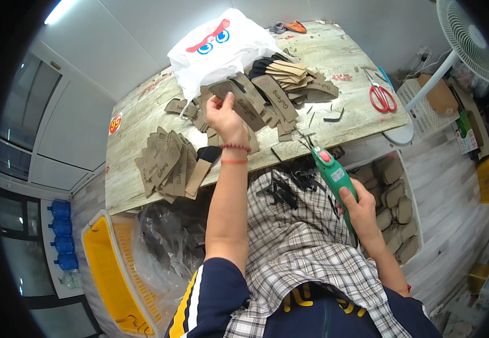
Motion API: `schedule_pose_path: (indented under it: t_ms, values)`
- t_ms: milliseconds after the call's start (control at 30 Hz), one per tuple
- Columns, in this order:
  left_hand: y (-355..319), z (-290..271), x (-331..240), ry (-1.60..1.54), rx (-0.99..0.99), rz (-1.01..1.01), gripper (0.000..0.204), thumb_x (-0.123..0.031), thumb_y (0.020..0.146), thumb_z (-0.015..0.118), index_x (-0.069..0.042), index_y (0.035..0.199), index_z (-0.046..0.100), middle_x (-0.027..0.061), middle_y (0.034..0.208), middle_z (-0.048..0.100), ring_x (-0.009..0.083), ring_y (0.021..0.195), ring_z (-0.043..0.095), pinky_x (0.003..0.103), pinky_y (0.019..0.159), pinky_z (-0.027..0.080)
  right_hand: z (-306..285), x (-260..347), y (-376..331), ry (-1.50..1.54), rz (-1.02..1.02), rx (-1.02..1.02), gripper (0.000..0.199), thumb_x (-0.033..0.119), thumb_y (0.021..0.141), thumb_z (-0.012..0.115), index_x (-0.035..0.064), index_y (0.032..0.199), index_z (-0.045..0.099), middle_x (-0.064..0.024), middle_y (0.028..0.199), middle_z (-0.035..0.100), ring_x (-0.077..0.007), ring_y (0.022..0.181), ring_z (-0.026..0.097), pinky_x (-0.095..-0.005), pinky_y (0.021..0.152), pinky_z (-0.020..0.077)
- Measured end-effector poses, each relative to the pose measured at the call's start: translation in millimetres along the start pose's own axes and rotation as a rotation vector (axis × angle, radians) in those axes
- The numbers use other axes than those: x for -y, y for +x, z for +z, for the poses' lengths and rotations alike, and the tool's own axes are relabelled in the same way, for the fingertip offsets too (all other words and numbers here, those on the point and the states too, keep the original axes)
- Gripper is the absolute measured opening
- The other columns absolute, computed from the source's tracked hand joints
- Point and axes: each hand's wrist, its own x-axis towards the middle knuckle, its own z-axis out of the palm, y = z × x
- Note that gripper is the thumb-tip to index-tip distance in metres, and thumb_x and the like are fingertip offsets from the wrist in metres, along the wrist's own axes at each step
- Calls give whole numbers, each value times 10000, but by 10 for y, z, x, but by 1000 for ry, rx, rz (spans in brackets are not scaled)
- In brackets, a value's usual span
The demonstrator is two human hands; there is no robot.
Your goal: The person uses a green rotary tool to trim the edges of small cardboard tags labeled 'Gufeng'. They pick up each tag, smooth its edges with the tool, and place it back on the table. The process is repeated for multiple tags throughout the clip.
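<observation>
My left hand (226, 117) pinches a flat grey-brown printed piece (245, 107) between thumb and fingers, over a loose heap of similar pieces on the table. In my right hand (360, 209) is a green electric hand tool (334, 174) with a red button and a thin, pronged metal tip. That tip points up and left, near the table's front edge and apart from the held piece. A fanned pile of printed pieces (168, 160) lies left of my left arm. Black scraps (289, 188) rest on my checked apron (295, 225).
A white plastic bag (219, 50) stands at the back of the table (363, 62), beside stacked pieces (284, 70). Red-handled scissors (381, 97) lie on the right. A bin of brown pieces (394, 191) stands below right, a yellow basket (106, 270) below left. A white fan (470, 36) is at far right.
</observation>
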Motion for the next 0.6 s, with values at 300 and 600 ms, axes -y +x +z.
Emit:
schedule_pose_path:
  t_ms: [300,600]
  values:
    - [-1283,-124,-358,-233,186,-416,96,-83,901,637,-45,967,579,42,852,659,119,721,626,245,630,508,90,-16,-95,-5,-56,9,391,326,922,624,-9,1122,607,-7,667,575,-60,549,518,-230,504,431]
    - [-1554,-43,-263,-325,190,-526,78,-50,872,666,-29,932,622,36,849,672,86,663,582,207,587,464,-12,-9,-232,26,-38,-36,416,342,917,630,-14,1131,604,-5,681,570,-55,558,517,-224,503,427]
